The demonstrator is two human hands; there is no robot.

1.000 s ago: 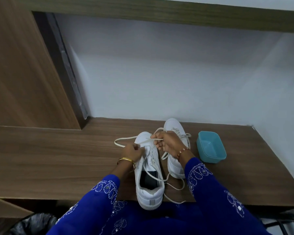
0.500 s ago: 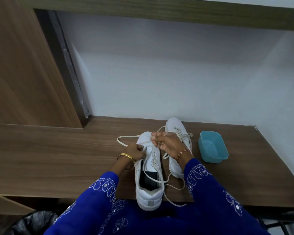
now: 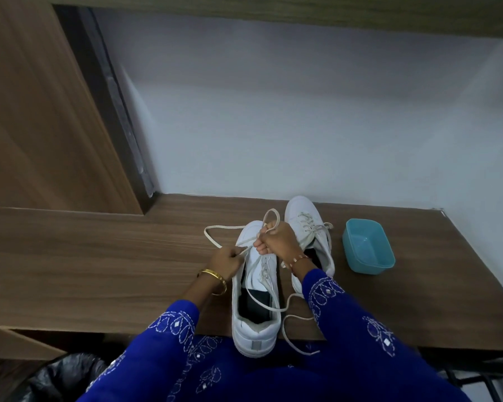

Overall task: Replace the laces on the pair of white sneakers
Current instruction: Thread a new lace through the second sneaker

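though beside sneakers, teal tub

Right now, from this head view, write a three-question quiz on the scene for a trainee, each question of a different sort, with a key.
1. True or false: the blue tub holds the spare laces.
2. Multiple choice: what does the right hand hold? A) the tub B) a loop of lace C) the far sneaker
3. Fill in: the left hand pinches the lace beside the near sneaker, whose heel hangs past the edge of the wooden ____.

Key: 1 false, since the tub looks empty; 2 B; 3 desk.
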